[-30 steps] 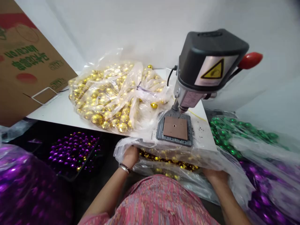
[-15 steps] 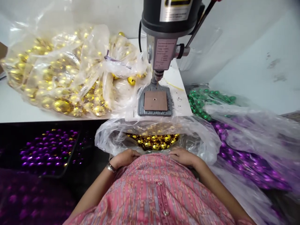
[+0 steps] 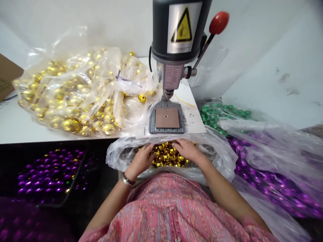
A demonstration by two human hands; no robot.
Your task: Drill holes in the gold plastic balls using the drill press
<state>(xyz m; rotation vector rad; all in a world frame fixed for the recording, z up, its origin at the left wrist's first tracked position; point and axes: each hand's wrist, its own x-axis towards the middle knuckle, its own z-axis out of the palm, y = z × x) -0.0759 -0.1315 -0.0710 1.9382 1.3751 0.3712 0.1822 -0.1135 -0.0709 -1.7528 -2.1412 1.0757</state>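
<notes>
Shiny gold faceted beads [image 3: 168, 155] fill the mouth of a clear plastic bag [image 3: 218, 158] at the front edge of the table, against my body. My left hand [image 3: 141, 160] is at the left side of the beads, thumb apart from the fingers, some fingertips hidden. At the upper right of the beads is my right hand [image 3: 188, 150], palm down with its fingers stretched out over them. Nothing shows gripped in either hand. Past the bag stands a small bench drill press [image 3: 174, 72], a brown square pad [image 3: 167, 118] with a hole on its base.
Another big clear bag [image 3: 75, 90] of gold balls covers the left of the white table [image 3: 12, 131]. Purple beads [image 3: 51, 174] lie in a dark tray at lower left. Bags of green beads [image 3: 217, 116] and purple beads [image 3: 267, 183] lie to the right.
Both hands have moved forward from the near rim of the bag to the gold beads inside. The view has tilted up, so more of the drill press and its red knob shows.
</notes>
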